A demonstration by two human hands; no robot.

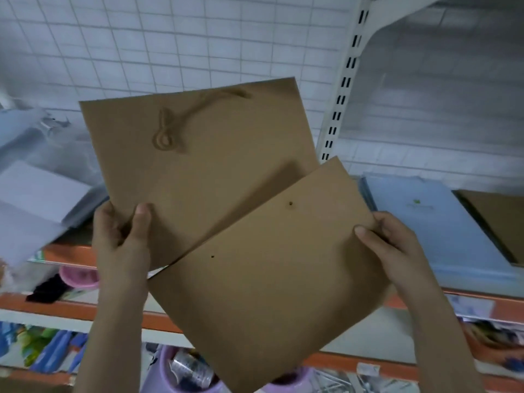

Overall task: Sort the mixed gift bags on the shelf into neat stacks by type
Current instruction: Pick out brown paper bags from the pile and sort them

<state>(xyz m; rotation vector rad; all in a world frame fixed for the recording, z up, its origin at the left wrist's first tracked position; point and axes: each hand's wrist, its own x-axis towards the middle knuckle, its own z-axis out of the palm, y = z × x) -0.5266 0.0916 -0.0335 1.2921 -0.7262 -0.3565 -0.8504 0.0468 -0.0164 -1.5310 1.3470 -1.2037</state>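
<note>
Two flat brown kraft gift bags are held up in front of the shelf. My left hand point(124, 236) grips the lower left corner of the rear brown bag point(198, 154), whose twisted rope handle lies across its face. My right hand point(394, 245) pinches the right edge of the front brown bag point(269, 293), which shows two small handle holes and overlaps the rear one. On the shelf to the right lie a stack of light blue bags point(442, 231) and a brown stack point(499, 219). White bags point(37, 199) lie at the left.
The orange-edged shelf point(482, 304) carries the stacks, backed by a white wire grid wall point(170, 38). A slotted white upright point(340, 89) stands right of centre. Lower shelves hold pink and purple tubs point(79, 276) and colourful packets point(42, 347).
</note>
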